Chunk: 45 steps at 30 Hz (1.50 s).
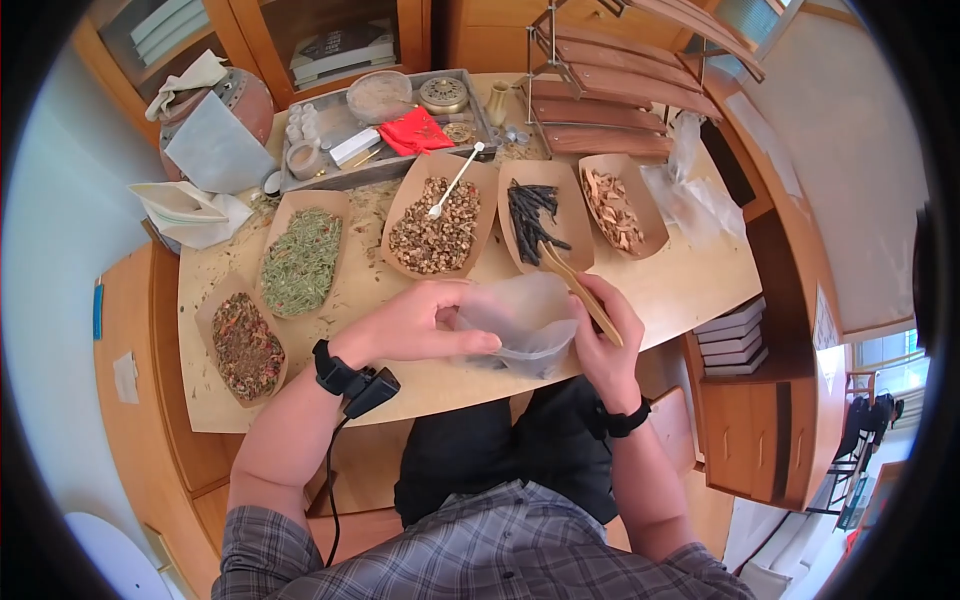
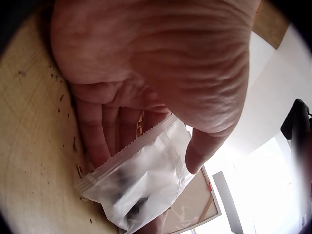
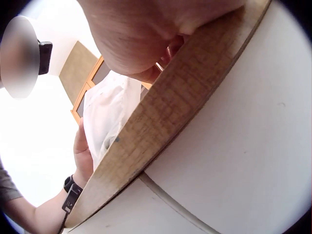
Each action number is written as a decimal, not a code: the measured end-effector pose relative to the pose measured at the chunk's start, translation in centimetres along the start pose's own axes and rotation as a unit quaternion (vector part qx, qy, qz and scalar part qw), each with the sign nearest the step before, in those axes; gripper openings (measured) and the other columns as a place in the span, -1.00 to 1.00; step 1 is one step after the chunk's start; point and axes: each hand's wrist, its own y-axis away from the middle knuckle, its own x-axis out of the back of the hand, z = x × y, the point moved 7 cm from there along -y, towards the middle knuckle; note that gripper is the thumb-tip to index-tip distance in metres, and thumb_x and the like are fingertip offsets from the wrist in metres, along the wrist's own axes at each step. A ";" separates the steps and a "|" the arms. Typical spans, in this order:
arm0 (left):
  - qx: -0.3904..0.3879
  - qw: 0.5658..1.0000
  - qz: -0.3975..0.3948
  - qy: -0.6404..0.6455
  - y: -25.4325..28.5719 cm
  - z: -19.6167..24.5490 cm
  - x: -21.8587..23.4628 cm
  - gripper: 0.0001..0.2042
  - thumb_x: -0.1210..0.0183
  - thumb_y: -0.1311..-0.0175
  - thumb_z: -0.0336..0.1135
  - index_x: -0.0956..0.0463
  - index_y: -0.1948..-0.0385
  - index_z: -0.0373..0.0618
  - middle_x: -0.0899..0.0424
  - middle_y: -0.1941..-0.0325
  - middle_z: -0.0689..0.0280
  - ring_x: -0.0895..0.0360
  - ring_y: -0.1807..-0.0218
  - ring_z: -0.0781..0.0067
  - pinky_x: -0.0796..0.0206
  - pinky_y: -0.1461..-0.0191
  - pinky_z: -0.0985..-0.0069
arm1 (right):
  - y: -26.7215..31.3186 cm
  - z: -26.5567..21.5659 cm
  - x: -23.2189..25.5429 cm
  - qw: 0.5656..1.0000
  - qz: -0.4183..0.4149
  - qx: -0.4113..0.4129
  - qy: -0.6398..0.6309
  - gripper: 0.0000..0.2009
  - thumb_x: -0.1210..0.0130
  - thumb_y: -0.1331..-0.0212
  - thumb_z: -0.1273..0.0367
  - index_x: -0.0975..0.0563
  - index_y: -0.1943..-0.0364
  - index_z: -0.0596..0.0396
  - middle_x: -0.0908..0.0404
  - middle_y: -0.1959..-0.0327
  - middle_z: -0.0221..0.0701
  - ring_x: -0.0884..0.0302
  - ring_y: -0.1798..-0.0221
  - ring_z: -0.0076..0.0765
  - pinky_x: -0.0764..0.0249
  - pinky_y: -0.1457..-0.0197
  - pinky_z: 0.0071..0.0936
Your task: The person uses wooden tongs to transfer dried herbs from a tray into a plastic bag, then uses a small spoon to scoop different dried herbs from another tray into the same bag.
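Note:
My left hand (image 1: 412,322) grips a translucent pouch (image 1: 522,312), its thumb along the near side and its fingers on the far side. The pouch's mouth gapes, and dark pieces show blurrily through its wall in the left wrist view, where its crimped bottom seam (image 2: 129,153) faces the palm. Wooden tongs (image 1: 583,292) are in my right hand (image 1: 610,345), just right of the pouch. Their tips reach the near end of a paper tray (image 1: 570,200) holding black, wrinkled strips (image 1: 527,212).
Other paper trays hold brown chopped pieces with a white spoon (image 1: 457,180), tan slices (image 1: 612,208), green dried herb (image 1: 302,260) and a reddish mix (image 1: 248,345). Behind stand a grey wooden tray (image 1: 335,180), a tiered brown rack (image 1: 610,90) and crumpled plastic bags (image 1: 700,200).

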 end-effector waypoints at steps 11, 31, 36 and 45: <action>-0.035 0.999 0.011 0.005 0.0 0.0 0.2 -0.58 -0.48 -0.49 -0.22 -0.72 -0.31 -0.13 -0.77 -0.23 0.30 -0.72 -0.19 0.51 -0.59 -0.24 0.44 | 0.0 0.1 -0.2 1.000 -0.007 -0.005 -0.001 -0.72 -0.40 -0.40 0.57 -0.71 -0.14 0.25 -0.82 0.13 -0.20 -0.81 0.15 -0.32 -0.66 0.02 -0.45; -0.041 0.998 0.013 -0.053 -0.1 -0.6 0.5 -0.60 -0.48 -0.50 -0.21 -0.75 -0.28 -0.11 -0.74 -0.21 0.29 -0.70 -0.25 0.44 -0.57 -0.34 0.39 | 0.1 -0.1 -0.3 0.999 -0.018 0.000 0.026 -0.71 -0.40 -0.39 0.55 -0.71 -0.15 0.23 -0.83 0.11 -0.18 -0.84 0.12 -0.29 -0.67 -0.02 -0.43; -0.051 0.998 0.013 -0.025 -0.1 -0.4 0.4 -0.61 -0.48 -0.51 -0.23 -0.75 -0.29 -0.11 -0.74 -0.26 0.27 -0.70 -0.28 0.44 -0.58 -0.34 0.38 | 0.1 -0.3 -0.3 0.999 -0.021 0.006 0.031 -0.70 -0.40 -0.39 0.55 -0.71 -0.16 0.21 -0.83 0.11 -0.18 -0.84 0.12 -0.25 -0.68 -0.02 -0.41; -0.057 0.998 0.008 -0.030 -0.1 -0.2 0.3 -0.61 -0.48 -0.51 -0.22 -0.75 -0.28 -0.10 -0.73 -0.29 0.27 -0.69 -0.29 0.44 -0.59 -0.32 0.41 | 0.2 -0.4 -0.7 0.998 -0.021 0.027 0.049 -0.68 -0.40 -0.37 0.58 -0.71 -0.17 0.20 -0.84 0.10 -0.17 -0.86 0.09 -0.23 -0.69 -0.04 -0.39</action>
